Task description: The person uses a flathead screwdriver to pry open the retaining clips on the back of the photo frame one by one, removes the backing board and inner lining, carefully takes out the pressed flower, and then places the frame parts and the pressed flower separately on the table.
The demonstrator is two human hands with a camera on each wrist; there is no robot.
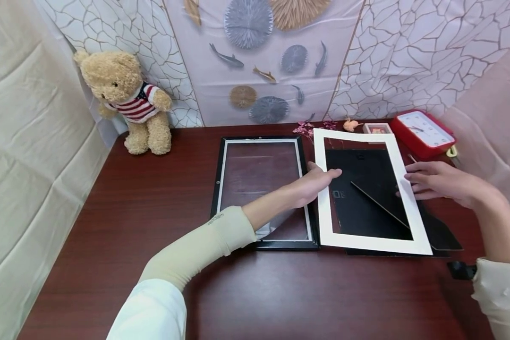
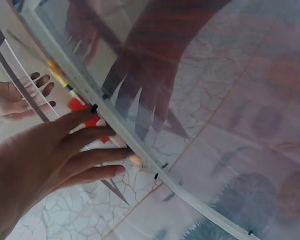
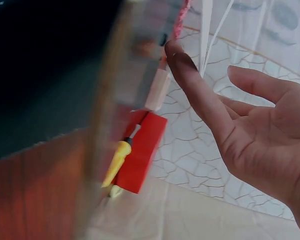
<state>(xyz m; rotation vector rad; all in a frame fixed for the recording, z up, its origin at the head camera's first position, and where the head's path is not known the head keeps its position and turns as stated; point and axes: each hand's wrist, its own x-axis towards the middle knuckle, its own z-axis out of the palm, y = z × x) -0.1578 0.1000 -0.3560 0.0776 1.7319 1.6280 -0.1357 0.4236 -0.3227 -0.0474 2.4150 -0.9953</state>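
A white picture mat [image 1: 374, 243] is raised a little above a black backing board [image 1: 361, 208]. My left hand [image 1: 312, 186] pinches the mat's left edge, its thumb on top. At the mat's right side is my right hand [image 1: 439, 182], with some fingertips behind the edge. In the right wrist view its thumb and index finger stand apart, fingers loosely extended. Left of the mat lies a black picture frame [image 1: 215, 203] with a clear pane, partly under my left forearm. In the left wrist view the frame's inner rim [image 2: 135, 145] and reflections in the pane show.
A teddy bear [image 1: 138, 104] sits at the back left. Along the back right are pink dried flowers [image 1: 303, 130], a small pale box [image 1: 376, 128] and a red case [image 1: 422, 134]. A yellow-handled tool [image 3: 117, 162] shows near the case in the right wrist view.
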